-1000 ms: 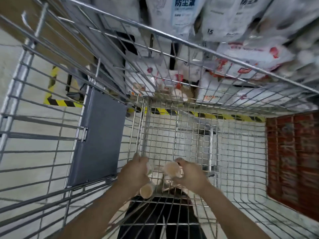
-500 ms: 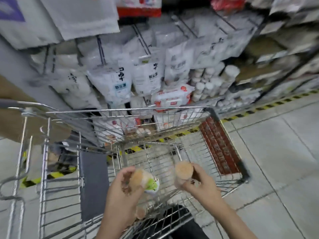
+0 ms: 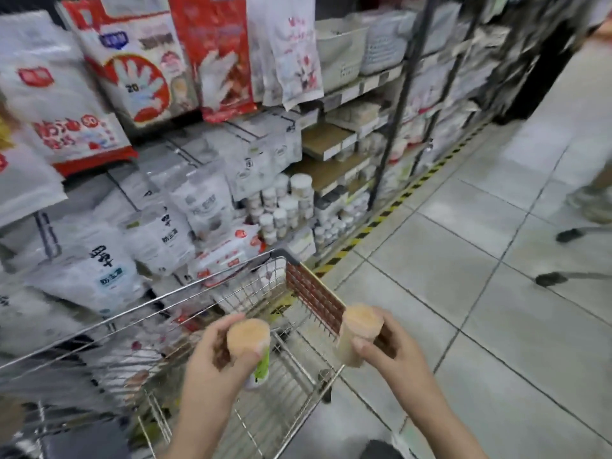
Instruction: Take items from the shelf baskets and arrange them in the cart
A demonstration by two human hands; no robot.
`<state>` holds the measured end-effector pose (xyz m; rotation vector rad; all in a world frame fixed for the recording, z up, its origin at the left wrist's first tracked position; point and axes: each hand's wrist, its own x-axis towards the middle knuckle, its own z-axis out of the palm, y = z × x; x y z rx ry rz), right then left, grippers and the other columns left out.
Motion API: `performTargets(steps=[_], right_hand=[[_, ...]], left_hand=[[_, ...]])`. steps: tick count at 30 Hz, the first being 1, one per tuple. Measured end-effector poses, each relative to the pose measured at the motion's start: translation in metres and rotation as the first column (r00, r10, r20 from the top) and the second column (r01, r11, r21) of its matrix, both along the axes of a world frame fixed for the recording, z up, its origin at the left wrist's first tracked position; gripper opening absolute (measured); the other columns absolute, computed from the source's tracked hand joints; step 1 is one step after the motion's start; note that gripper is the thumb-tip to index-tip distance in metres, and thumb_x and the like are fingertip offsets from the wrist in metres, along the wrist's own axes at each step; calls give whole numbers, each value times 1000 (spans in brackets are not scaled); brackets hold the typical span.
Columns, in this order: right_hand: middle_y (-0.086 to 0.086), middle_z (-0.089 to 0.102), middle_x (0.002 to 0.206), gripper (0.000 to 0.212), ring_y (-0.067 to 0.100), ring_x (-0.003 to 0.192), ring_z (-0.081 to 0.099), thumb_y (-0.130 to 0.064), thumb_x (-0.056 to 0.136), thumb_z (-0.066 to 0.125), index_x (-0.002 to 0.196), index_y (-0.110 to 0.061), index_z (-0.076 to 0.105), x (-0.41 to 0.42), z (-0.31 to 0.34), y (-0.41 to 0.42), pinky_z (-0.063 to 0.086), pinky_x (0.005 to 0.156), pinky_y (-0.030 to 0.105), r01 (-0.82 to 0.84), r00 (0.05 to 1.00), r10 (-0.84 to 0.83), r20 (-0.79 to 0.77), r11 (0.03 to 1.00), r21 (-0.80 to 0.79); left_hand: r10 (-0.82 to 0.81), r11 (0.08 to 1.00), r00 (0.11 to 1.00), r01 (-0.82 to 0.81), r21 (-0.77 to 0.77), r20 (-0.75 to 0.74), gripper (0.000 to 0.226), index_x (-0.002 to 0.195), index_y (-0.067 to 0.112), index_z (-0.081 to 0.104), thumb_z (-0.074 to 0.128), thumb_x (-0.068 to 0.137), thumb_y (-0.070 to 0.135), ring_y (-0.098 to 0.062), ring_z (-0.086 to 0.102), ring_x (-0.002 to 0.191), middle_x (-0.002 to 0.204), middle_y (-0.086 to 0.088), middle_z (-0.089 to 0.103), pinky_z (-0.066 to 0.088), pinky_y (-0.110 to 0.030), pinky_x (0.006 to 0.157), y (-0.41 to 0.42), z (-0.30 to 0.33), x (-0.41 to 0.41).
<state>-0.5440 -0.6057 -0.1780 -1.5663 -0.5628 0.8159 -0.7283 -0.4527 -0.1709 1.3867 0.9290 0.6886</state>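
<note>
Wire mesh of the cart [image 3: 251, 286] is lying directly below and ahead of both hands, its red end panel [image 3: 314, 298] standing just beyond the right hand's grip and partly hidden by the container held there. Past the cart, up and away from both grips, shelving [image 3: 347, 134] is rising with white bagged goods [image 3: 159, 233], small white-capped jars [image 3: 284, 207] and, higher up, hanging red and white glove packets [image 3: 142, 61]. A yellow and black floor stripe [image 3: 397, 200] is running along the foot of the shelves, to the far side of the right hand's grip, and grey floor tiles [image 3: 496, 293] are spreading out to the right of it. Blur is softening most of the frame.

The left hand [image 3: 215, 362] is gripping a tan-topped container [image 3: 248, 339], fingers curled round its side and thumb pressing near the rim; a green and white band is showing under the thumb, and the container is hanging above the cart's basket. The right hand [image 3: 390, 349] is gripping a second tan-topped container [image 3: 359, 332], fingers wrapped behind and thumb across the front, holding it over the cart's right rim beside the red panel. The two containers are sitting well apart, neither touching the cart wire
</note>
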Motion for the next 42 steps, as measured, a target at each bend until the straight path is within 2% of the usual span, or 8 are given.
performTargets(steps=[6,11,15,21,28,33,38,42], right_hand=[[-7,72,97,42,5,90,65,-24,69,81,107,-19,64,90,2,-70,48,74,13,125,992,-124,-35,992,28],[-8,73,94,40,3,86,66,-23,70,83,106,-18,66,184,13,-125,48,71,10,207,978,-207,-4,977,44],[-9,73,92,27,0,83,65,-2,82,71,100,-22,68,252,20,-161,46,68,7,247,966,-250,64,968,52],[-11,72,100,36,0,91,65,-29,71,79,102,-45,69,332,36,-173,48,71,9,302,950,-309,53,948,104],[-4,72,97,35,7,90,66,-27,69,72,103,-33,70,422,27,-129,48,74,13,279,958,-284,23,952,127],[-6,71,98,41,7,91,66,-44,62,76,102,-39,69,521,34,-88,50,74,17,286,958,-288,1,950,128],[-4,72,100,41,7,90,67,-38,64,79,103,-39,70,622,54,-53,51,74,18,306,949,-313,22,938,165],[-3,73,99,40,7,89,68,-27,64,79,103,-22,70,690,43,-49,51,74,15,385,920,-393,13,908,165]], left_hand=[[-109,993,992,111,-36,65,49,91,41,71,77,43,47,-5,68,80,92,10,73,52,-16,55,-49,19,123],[-187,976,973,200,-88,136,50,90,31,73,78,43,44,-6,69,79,91,8,74,52,-15,50,-97,30,238],[-215,961,959,242,-138,183,61,98,23,70,80,43,46,-5,69,77,92,5,74,50,-14,52,-124,36,308],[-240,953,953,268,-141,185,44,92,27,74,90,51,33,-6,68,79,94,2,74,50,-13,59,-125,46,389],[-148,965,979,174,-198,140,58,101,22,72,87,47,39,-28,67,94,101,-4,73,51,-48,87,-73,51,477],[-113,982,988,127,-139,105,22,94,24,70,72,74,17,-9,66,83,92,6,74,46,-24,72,-29,49,573],[-159,986,985,162,-35,72,17,95,28,70,69,81,18,-8,64,86,91,6,73,48,-19,66,15,65,683],[-254,965,962,259,-39,104,21,98,27,69,72,78,22,-14,66,93,98,3,72,46,-24,73,23,70,767]])
